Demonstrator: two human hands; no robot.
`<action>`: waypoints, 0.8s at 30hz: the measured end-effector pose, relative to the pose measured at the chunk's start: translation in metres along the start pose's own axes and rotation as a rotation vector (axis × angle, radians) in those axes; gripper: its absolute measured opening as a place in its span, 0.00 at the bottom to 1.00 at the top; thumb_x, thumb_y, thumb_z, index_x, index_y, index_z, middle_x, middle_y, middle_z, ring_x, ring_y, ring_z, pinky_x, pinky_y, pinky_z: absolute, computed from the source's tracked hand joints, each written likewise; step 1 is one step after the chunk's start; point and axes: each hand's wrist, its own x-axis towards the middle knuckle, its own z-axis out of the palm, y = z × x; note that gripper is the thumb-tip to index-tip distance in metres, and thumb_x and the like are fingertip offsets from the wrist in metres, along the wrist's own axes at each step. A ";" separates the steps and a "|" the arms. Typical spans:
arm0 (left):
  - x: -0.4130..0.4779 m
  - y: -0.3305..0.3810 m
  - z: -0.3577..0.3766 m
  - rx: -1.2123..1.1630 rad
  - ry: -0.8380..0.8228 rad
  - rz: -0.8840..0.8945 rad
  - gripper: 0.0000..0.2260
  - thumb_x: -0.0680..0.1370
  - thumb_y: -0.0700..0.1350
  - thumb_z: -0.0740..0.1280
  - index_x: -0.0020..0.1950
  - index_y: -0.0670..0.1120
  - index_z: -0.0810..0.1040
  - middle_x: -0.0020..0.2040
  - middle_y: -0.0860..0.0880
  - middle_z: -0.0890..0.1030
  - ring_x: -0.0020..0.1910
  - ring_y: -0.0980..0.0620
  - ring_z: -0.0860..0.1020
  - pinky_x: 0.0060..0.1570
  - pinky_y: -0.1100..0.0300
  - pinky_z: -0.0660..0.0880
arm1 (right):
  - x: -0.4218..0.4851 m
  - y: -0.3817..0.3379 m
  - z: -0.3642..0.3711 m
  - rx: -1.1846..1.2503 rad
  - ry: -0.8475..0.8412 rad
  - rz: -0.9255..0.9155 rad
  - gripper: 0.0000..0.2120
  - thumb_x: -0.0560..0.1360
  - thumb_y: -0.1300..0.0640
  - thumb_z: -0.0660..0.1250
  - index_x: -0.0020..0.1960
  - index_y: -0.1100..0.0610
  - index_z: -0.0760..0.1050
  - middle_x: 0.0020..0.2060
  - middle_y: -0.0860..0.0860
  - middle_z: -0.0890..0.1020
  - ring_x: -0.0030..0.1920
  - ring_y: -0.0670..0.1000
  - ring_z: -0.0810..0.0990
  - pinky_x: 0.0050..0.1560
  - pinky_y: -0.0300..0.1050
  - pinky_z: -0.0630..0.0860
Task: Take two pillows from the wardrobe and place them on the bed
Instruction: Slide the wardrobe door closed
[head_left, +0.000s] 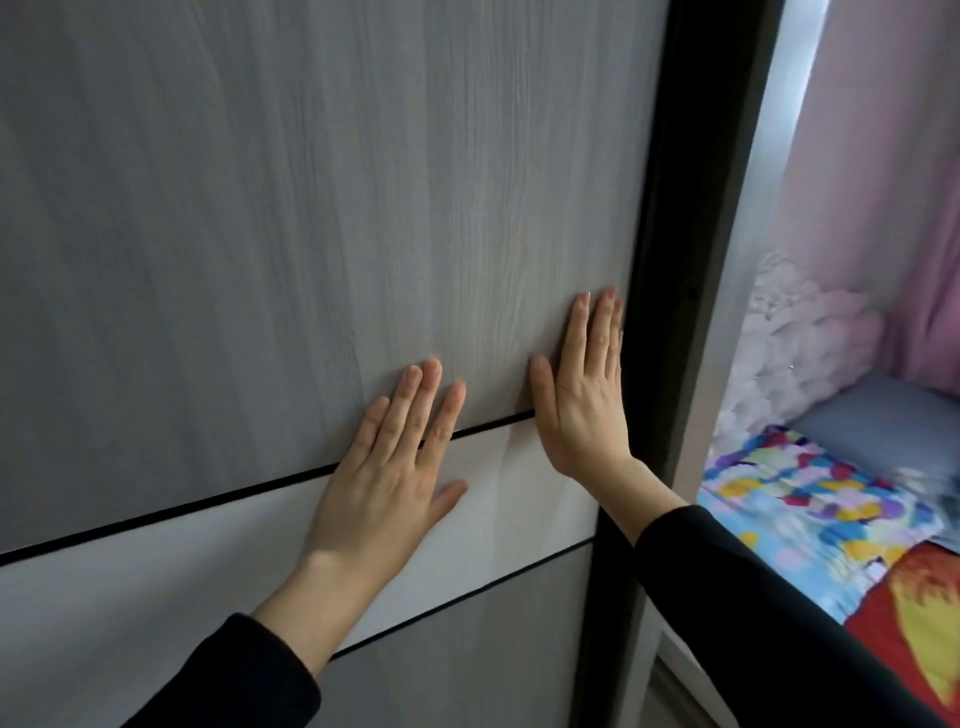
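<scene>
Head view of a wardrobe door (311, 208), grey wood-grain with a pale horizontal band (156, 582) edged by two thin black lines, bounded on the right by a dark vertical frame (670, 260). Both hands lie flat against the door, fingers extended and palms pressed to the panel, grasping nothing. The left hand (387, 478) spans the upper black line, thumb spread over the pale band; the right hand (579, 395) rests just beside the dark frame, fingers pointing upward. Black sleeves (737, 613) cover both forearms. At the right of the view lies the bed (872, 426), with a blue-grey sheet, a brightly patterned cover (795, 514), a heap of white ruffled fabric (795, 332) and a pink curtain (883, 182) behind. The pillows are not visible; they are presumably inside the wardrobe, behind the closed door. The step in hand appears to be opening the door, probably by sliding it, since no handle shows. To do this well, the palms should press firmly enough for friction to carry the panel, the push should run sideways along the track rather than inward, and both hands should move together so the panel does not skew or jam. The right fingers, being close to the frame, should stay clear of any closing gap.
</scene>
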 end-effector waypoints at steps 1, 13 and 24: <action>0.005 0.007 0.002 0.007 0.011 0.006 0.40 0.74 0.64 0.59 0.76 0.43 0.49 0.78 0.41 0.43 0.77 0.46 0.45 0.75 0.51 0.44 | 0.002 0.004 -0.002 0.019 0.007 0.026 0.33 0.79 0.44 0.46 0.75 0.59 0.36 0.75 0.62 0.40 0.74 0.54 0.34 0.74 0.47 0.35; 0.045 0.066 0.015 0.040 0.027 0.012 0.40 0.74 0.65 0.56 0.76 0.44 0.45 0.78 0.40 0.43 0.77 0.44 0.43 0.74 0.50 0.41 | 0.010 0.046 -0.009 0.115 0.090 0.140 0.30 0.81 0.51 0.50 0.75 0.61 0.40 0.76 0.60 0.41 0.76 0.53 0.38 0.73 0.39 0.36; 0.042 0.063 0.015 0.065 0.060 -0.007 0.41 0.73 0.67 0.55 0.76 0.44 0.45 0.77 0.40 0.40 0.77 0.44 0.44 0.74 0.50 0.41 | 0.008 0.050 -0.006 0.057 0.069 0.095 0.30 0.80 0.48 0.48 0.75 0.61 0.41 0.76 0.62 0.43 0.76 0.55 0.39 0.75 0.43 0.40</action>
